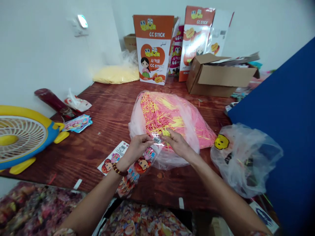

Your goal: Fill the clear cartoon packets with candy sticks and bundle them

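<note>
Fingers of the left hand [137, 146] pinch a clear packet [157, 140] at the near side of the large bag [135, 122], those of the right hand [180, 143] a yellow bundle [166, 133] there, so packet-filling seems in hand, probably calling next for aligning the two.

Likely small packing workspace, wooden table [108, 106], printed CC STICK boxes [154, 46], clear bag [134, 119] of loose sticks [157, 121], printed pouches [142, 164]

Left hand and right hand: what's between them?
In the head view, a clear barcoded packet lies between them; yellow sticks show in the right hand.
</note>
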`<state>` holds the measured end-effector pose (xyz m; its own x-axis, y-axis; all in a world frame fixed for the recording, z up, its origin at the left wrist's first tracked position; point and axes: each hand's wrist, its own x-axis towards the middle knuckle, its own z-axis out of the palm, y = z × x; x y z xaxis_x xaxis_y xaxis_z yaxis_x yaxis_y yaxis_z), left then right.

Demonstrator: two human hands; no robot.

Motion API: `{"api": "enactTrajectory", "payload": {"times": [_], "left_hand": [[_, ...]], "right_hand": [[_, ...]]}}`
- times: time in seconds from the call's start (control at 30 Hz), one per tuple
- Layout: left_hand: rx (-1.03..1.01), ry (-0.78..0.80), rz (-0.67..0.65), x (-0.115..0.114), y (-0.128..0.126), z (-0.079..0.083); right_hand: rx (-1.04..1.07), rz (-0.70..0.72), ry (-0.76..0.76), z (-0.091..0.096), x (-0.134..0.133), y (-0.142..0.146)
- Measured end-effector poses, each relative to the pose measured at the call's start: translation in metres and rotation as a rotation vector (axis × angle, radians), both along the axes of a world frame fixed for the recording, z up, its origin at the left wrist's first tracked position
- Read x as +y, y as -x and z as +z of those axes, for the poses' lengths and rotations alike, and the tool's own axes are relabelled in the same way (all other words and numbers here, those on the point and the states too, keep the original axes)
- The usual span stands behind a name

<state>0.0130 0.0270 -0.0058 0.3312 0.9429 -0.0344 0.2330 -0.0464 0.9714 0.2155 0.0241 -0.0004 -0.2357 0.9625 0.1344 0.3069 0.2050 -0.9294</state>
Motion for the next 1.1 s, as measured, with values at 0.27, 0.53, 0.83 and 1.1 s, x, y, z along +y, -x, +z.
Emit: {"api": "enactTrajectory", "payload": {"times": [0.27, 0.53, 0.83, 1.1], "left_hand": [[0.096, -0.086, -0.032, 0.005, 0.020, 0.010], [0.516, -0.448, 0.008, 0.042, 0.035, 0.016], [0.742, -0.584, 0.072, 0.077, 0.015, 0.021], [0.299, -0.369, -0.122, 0.049, 0.007, 0.052]], "right_hand": [[-0.103, 0.011, -0.078, 0.010, 0.007, 0.012], [-0.050, -0.016, -0.025, -0.002, 0.028, 0.026], [-0.062, -0.221, 0.066, -0.026, 0.030, -0.014], [-0.003, -0.171, -0.228, 0.023, 0.021, 0.000]]}}
